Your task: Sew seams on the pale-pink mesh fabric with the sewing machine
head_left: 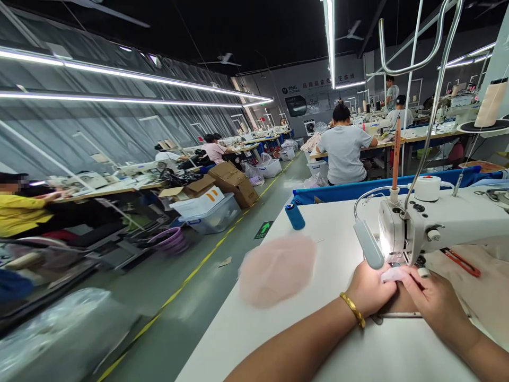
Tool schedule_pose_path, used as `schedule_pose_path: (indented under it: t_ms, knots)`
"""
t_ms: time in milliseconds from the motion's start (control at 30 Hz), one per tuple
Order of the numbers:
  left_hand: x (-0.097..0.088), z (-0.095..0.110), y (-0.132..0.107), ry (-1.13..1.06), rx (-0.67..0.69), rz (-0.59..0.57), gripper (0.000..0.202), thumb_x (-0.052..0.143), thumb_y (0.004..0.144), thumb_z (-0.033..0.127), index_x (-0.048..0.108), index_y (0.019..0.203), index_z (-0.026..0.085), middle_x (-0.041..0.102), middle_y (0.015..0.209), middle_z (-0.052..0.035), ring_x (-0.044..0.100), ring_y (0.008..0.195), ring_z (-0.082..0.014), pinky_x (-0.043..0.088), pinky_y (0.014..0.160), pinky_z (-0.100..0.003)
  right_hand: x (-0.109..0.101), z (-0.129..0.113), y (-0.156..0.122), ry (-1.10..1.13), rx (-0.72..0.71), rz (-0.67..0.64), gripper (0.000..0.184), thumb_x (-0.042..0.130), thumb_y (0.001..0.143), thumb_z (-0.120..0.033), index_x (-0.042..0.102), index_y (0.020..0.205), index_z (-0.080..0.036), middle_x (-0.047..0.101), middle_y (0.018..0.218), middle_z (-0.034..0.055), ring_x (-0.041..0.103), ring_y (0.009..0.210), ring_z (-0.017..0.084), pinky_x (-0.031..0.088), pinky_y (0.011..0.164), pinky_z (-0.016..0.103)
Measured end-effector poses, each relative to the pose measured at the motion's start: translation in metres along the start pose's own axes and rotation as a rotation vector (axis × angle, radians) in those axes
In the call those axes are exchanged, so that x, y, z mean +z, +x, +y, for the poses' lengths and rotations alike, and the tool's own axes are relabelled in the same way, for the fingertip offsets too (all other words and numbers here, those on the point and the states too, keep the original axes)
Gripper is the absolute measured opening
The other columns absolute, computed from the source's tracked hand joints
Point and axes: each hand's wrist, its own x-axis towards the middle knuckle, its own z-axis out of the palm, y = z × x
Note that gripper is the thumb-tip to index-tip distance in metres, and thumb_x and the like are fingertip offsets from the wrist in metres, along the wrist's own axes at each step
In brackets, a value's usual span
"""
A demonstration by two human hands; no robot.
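Observation:
Both my hands are at the needle area of a white sewing machine (457, 217). A small piece of pale pink fabric (393, 274) is pinched between them, just in front of the presser foot. My left hand (369, 289), with a gold bracelet at the wrist, is closed on the fabric's left side. My right hand (435, 294) grips its right side with thumb and fingers. The grey lamp head (368, 244) partly covers the left fingers. On the white table left of the machine lies a sheer pink fabric piece (278, 270).
A blue thread spool (295, 216) stands near the table's left edge. Red-handled snips (461, 262) lie on beige fabric (491, 286) right of my hands. A pencil (396, 154) stands upright on the machine. A seated person (344, 151) works ahead; cardboard boxes (234, 183) line the aisle.

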Motion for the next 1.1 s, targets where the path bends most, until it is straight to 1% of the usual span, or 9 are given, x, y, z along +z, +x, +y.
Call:
schedule_pose_path:
  t_ms: [133, 333, 467, 633, 767, 833, 900, 1000, 1100]
  knots:
    - [-0.001, -0.005, 0.001, -0.008, 0.034, -0.034, 0.028, 0.058, 0.072, 0.006, 0.037, 0.060, 0.021, 0.045, 0.066, 0.0041, 0.050, 0.069, -0.0148, 0.042, 0.067, -0.027, 0.001, 0.001, -0.001, -0.011, 0.014, 0.008, 0.049, 0.041, 0.109, -0.051, 0.080, 0.095, -0.026, 0.084, 0.091, 0.0076, 0.080, 0.083, 0.026, 0.063, 0.073, 0.033]
    - [-0.007, -0.009, -0.002, -0.013, 0.030, -0.053, 0.023, 0.060, 0.070, 0.006, 0.045, 0.064, 0.021, 0.050, 0.067, 0.0040, 0.052, 0.070, -0.0147, 0.043, 0.066, -0.026, 0.002, 0.004, -0.003, -0.026, 0.011, 0.006, 0.046, 0.042, 0.110, -0.049, 0.080, 0.095, -0.027, 0.084, 0.090, 0.0050, 0.080, 0.081, 0.025, 0.061, 0.071, 0.031]
    - [-0.008, -0.005, -0.005, -0.007, 0.022, -0.039, 0.021, 0.064, 0.077, 0.012, 0.049, 0.065, 0.020, 0.053, 0.069, 0.0038, 0.055, 0.071, -0.0148, 0.046, 0.069, -0.025, 0.002, 0.005, -0.003, -0.035, -0.003, 0.012, 0.046, 0.042, 0.110, -0.050, 0.079, 0.096, -0.027, 0.083, 0.090, 0.0056, 0.079, 0.080, 0.025, 0.061, 0.070, 0.031]
    - [-0.014, 0.000, -0.008, -0.011, 0.026, -0.055, 0.023, 0.070, 0.083, 0.020, 0.054, 0.067, 0.020, 0.055, 0.070, 0.0036, 0.058, 0.072, -0.0145, 0.047, 0.065, -0.023, -0.001, 0.001, -0.003, -0.032, -0.045, 0.000, 0.045, 0.041, 0.110, -0.049, 0.079, 0.101, -0.027, 0.083, 0.095, 0.0069, 0.079, 0.083, 0.026, 0.061, 0.074, 0.033]
    - [-0.019, 0.000, -0.009, 0.013, 0.084, -0.088, 0.021, 0.070, 0.085, 0.019, 0.057, 0.068, 0.019, 0.056, 0.073, 0.0030, 0.058, 0.071, -0.0139, 0.048, 0.066, -0.023, -0.006, 0.002, -0.004, -0.032, -0.079, -0.028, 0.040, 0.041, 0.111, -0.044, 0.077, 0.100, -0.029, 0.080, 0.086, 0.0031, 0.074, 0.071, 0.023, 0.058, 0.068, 0.032]
    - [-0.022, 0.000, -0.012, 0.031, 0.128, -0.118, 0.018, 0.069, 0.084, 0.016, 0.061, 0.069, 0.019, 0.059, 0.075, 0.0017, 0.059, 0.073, -0.0146, 0.048, 0.068, -0.024, -0.010, 0.004, -0.005, -0.034, -0.150, -0.098, 0.039, 0.042, 0.112, -0.040, 0.074, 0.094, -0.029, 0.076, 0.080, 0.0007, 0.069, 0.065, 0.020, 0.054, 0.063, 0.031]
    - [-0.026, 0.000, -0.016, 0.123, 0.223, -0.153, 0.015, 0.071, 0.083, 0.015, 0.066, 0.071, 0.020, 0.065, 0.082, -0.0013, 0.062, 0.081, -0.0173, 0.050, 0.074, -0.027, -0.016, 0.007, -0.004, -0.046, -0.295, -0.230, 0.037, 0.042, 0.112, -0.034, 0.071, 0.089, -0.028, 0.073, 0.077, -0.0001, 0.065, 0.064, 0.018, 0.049, 0.062, 0.030]
    - [-0.032, -0.001, -0.025, 0.334, 0.406, -0.199, 0.011, 0.072, 0.084, 0.011, 0.071, 0.077, 0.020, 0.075, 0.105, -0.0055, 0.067, 0.096, -0.0207, 0.050, 0.085, -0.032, -0.025, 0.009, -0.002, -0.112, -0.528, -0.399, 0.034, 0.043, 0.111, -0.024, 0.065, 0.086, -0.025, 0.069, 0.078, 0.0004, 0.062, 0.070, 0.018, 0.043, 0.064, 0.031]
    - [-0.035, 0.000, -0.036, 0.399, 0.500, -0.223, 0.014, 0.067, 0.087, 0.008, 0.073, 0.084, 0.020, 0.079, 0.108, -0.0031, 0.069, 0.093, -0.0182, 0.048, 0.084, -0.033, -0.033, 0.008, -0.003, -0.194, -0.616, -0.510, 0.028, 0.046, 0.109, -0.017, 0.062, 0.087, -0.023, 0.068, 0.082, 0.0007, 0.059, 0.074, 0.019, 0.041, 0.068, 0.033]
